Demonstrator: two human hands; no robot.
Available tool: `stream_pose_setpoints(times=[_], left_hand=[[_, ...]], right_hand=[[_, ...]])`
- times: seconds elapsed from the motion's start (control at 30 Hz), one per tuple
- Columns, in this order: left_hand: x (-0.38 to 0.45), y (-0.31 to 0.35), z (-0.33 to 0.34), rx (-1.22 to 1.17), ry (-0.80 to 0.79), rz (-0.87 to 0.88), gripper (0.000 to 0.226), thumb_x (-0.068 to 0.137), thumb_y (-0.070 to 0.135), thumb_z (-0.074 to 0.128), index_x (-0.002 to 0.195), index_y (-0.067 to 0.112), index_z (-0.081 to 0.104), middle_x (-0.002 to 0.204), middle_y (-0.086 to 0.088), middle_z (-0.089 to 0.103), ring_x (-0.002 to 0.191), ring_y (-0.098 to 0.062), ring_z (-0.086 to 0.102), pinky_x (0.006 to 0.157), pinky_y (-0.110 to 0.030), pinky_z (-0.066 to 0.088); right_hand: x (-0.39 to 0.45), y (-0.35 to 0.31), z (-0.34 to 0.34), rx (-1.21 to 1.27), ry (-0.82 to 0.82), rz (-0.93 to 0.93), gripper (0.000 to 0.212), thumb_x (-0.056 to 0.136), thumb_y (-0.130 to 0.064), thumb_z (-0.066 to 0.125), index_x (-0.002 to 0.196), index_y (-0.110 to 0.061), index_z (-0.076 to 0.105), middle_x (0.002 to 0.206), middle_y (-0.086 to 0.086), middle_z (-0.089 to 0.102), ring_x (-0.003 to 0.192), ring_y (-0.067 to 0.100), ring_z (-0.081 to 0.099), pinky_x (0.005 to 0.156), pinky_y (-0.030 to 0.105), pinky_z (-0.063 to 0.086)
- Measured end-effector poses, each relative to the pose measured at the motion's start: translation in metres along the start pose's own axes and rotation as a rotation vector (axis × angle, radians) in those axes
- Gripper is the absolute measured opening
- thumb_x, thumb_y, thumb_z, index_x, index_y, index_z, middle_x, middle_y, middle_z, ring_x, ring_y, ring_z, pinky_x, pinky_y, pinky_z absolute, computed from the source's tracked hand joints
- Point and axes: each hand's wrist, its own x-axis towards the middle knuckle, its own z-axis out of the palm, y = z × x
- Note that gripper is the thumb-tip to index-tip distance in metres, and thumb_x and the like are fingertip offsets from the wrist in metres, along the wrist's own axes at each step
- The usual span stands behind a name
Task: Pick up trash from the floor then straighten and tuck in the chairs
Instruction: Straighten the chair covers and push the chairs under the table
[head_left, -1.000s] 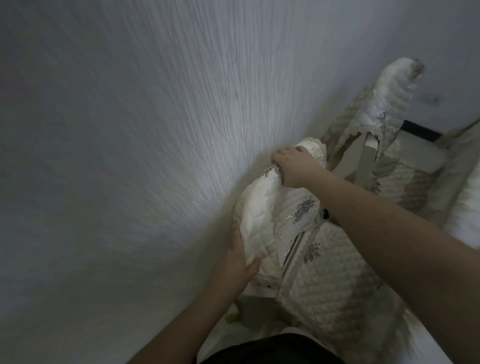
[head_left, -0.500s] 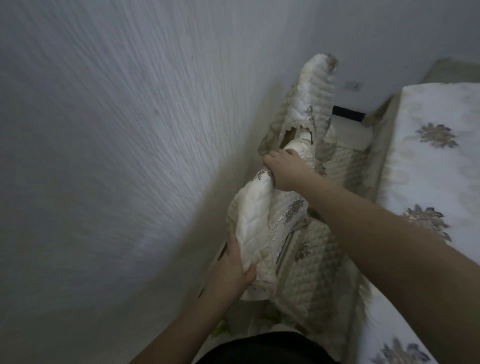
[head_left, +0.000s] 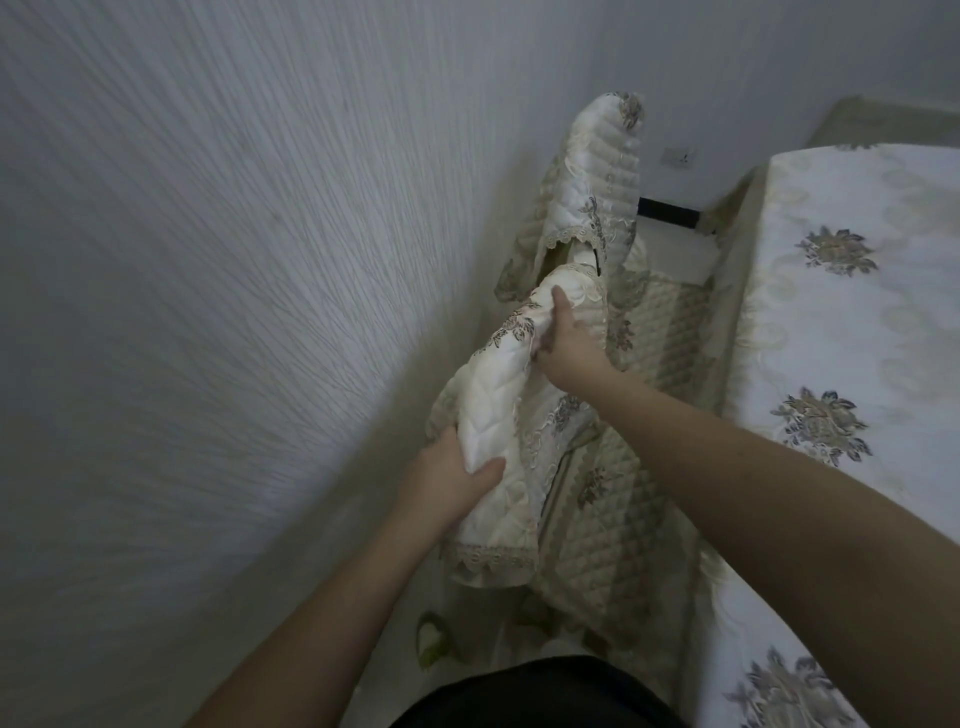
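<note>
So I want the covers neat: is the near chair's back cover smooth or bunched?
Bunched. The near chair's back cover is crumpled at its top under the right hand, while the left hand grips its lower edge.

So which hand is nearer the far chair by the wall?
Right. The right hand grips the near chair's back at its far end, just short of the far chair. The left hand grips the near end.
</note>
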Motion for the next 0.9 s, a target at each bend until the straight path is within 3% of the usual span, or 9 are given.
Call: stream_pose_setpoints(times=[0.07, 0.13, 0.2, 0.3, 0.43, 0.6, 0.73, 0.8, 0.9], left_hand=[[0.000, 0.001, 0.004, 0.033, 0.011, 0.002, 0.057, 0.079, 0.051, 0.060, 0.123, 0.015, 0.052, 0.110, -0.006, 0.066, 0.095, -0.025, 0.062, 0.079, -0.034, 0.052], [-0.003, 0.002, 0.005, 0.041, 0.043, 0.001, 0.050, 0.080, 0.049, 0.057, 0.115, 0.013, 0.055, 0.101, -0.007, 0.067, 0.087, -0.024, 0.062, 0.074, -0.034, 0.052], [-0.006, 0.002, 0.006, 0.041, 0.072, 0.003, 0.045, 0.082, 0.045, 0.058, 0.110, 0.010, 0.056, 0.097, -0.008, 0.066, 0.083, -0.025, 0.062, 0.070, -0.032, 0.051], [-0.011, 0.000, 0.008, 0.024, 0.089, -0.008, 0.043, 0.084, 0.043, 0.058, 0.109, 0.009, 0.056, 0.093, -0.006, 0.063, 0.076, -0.020, 0.057, 0.064, -0.028, 0.046], [-0.015, 0.000, 0.010, 0.025, 0.097, -0.030, 0.045, 0.084, 0.044, 0.059, 0.113, 0.009, 0.054, 0.098, -0.008, 0.064, 0.078, -0.021, 0.058, 0.063, -0.027, 0.045], [-0.019, 0.004, 0.015, 0.049, 0.100, -0.057, 0.043, 0.086, 0.042, 0.058, 0.110, 0.008, 0.052, 0.090, -0.005, 0.058, 0.072, -0.018, 0.052, 0.059, -0.027, 0.042], [-0.026, 0.002, 0.025, 0.042, 0.086, 0.001, 0.041, 0.086, 0.044, 0.057, 0.106, 0.009, 0.051, 0.092, -0.005, 0.061, 0.074, -0.017, 0.058, 0.062, -0.031, 0.052], [-0.030, 0.000, 0.031, 0.022, 0.034, 0.036, 0.046, 0.085, 0.050, 0.056, 0.108, 0.011, 0.051, 0.094, -0.003, 0.063, 0.077, -0.018, 0.061, 0.065, -0.033, 0.055], [-0.028, -0.004, 0.026, 0.035, -0.058, 0.092, 0.057, 0.081, 0.060, 0.056, 0.114, 0.013, 0.054, 0.103, -0.005, 0.067, 0.092, -0.024, 0.065, 0.076, -0.033, 0.054]], right_hand=[[-0.001, -0.002, 0.001, 0.119, -0.016, 0.025, 0.082, 0.093, -0.016, 0.044, 0.149, -0.035, -0.013, 0.082, 0.011, 0.055, 0.057, 0.020, 0.049, 0.049, 0.030, 0.041], [0.002, -0.007, -0.001, 0.237, -0.014, 0.051, 0.069, 0.096, -0.024, 0.035, 0.149, -0.038, -0.008, 0.105, 0.016, 0.058, 0.069, 0.024, 0.054, 0.060, 0.034, 0.047], [0.000, -0.014, -0.005, 0.363, -0.032, 0.089, 0.059, 0.097, -0.042, 0.026, 0.149, -0.042, -0.002, 0.143, 0.017, 0.040, 0.108, 0.034, 0.053, 0.093, 0.044, 0.045], [-0.006, -0.026, -0.004, 0.396, -0.085, 0.110, 0.078, 0.090, -0.067, 0.033, 0.150, -0.036, -0.006, 0.154, 0.012, 0.027, 0.137, 0.036, 0.031, 0.112, 0.048, 0.026], [-0.008, -0.035, 0.008, 0.369, -0.067, 0.135, 0.108, 0.080, -0.061, 0.060, 0.148, -0.031, -0.018, 0.151, 0.016, 0.032, 0.132, 0.036, 0.038, 0.106, 0.041, 0.033], [-0.006, -0.036, 0.002, 0.307, -0.032, 0.109, 0.102, 0.082, -0.051, 0.061, 0.150, -0.027, -0.011, 0.139, 0.018, 0.045, 0.117, 0.034, 0.049, 0.092, 0.034, 0.040], [-0.008, -0.033, 0.001, 0.311, -0.042, 0.104, 0.099, 0.081, -0.047, 0.059, 0.150, -0.030, -0.010, 0.123, 0.013, 0.053, 0.097, 0.026, 0.052, 0.084, 0.034, 0.046], [-0.012, -0.029, 0.006, 0.351, -0.031, 0.109, 0.102, 0.080, -0.046, 0.059, 0.149, -0.032, -0.014, 0.119, 0.012, 0.057, 0.098, 0.026, 0.056, 0.083, 0.034, 0.046], [-0.024, -0.028, 0.016, 0.479, 0.036, 0.137, 0.108, 0.082, -0.048, 0.062, 0.147, -0.027, -0.022, 0.141, 0.014, 0.044, 0.119, 0.031, 0.049, 0.094, 0.030, 0.036]])
